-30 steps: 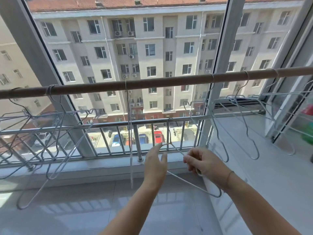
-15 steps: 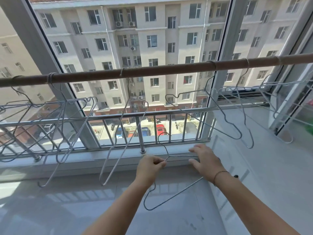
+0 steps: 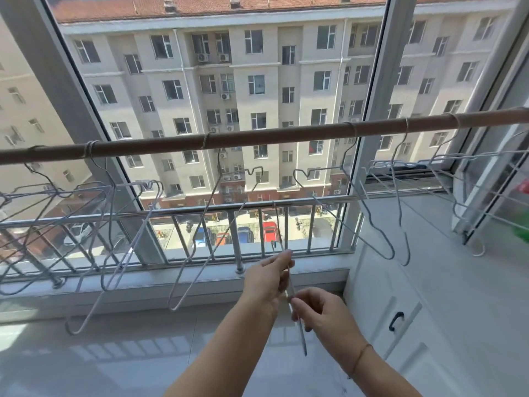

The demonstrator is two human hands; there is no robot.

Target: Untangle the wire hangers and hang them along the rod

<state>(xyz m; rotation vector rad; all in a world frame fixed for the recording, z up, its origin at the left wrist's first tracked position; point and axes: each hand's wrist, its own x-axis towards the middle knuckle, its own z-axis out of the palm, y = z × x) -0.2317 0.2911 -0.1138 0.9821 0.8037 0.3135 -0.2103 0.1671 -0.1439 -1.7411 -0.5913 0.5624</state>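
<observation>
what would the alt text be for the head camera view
Both hands, left hand and right hand, pinch one thin grey wire hanger seen edge-on, below a brown horizontal rod. More grey wire hangers already hang along the rod before a balcony window.

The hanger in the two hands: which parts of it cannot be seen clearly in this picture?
- Held hanger, head view: seen nearly edge-on, so its shape is unclear.
- Its middle: covered by the left hand and right hand.
- Its hook: thin and lost against the railing.
</observation>
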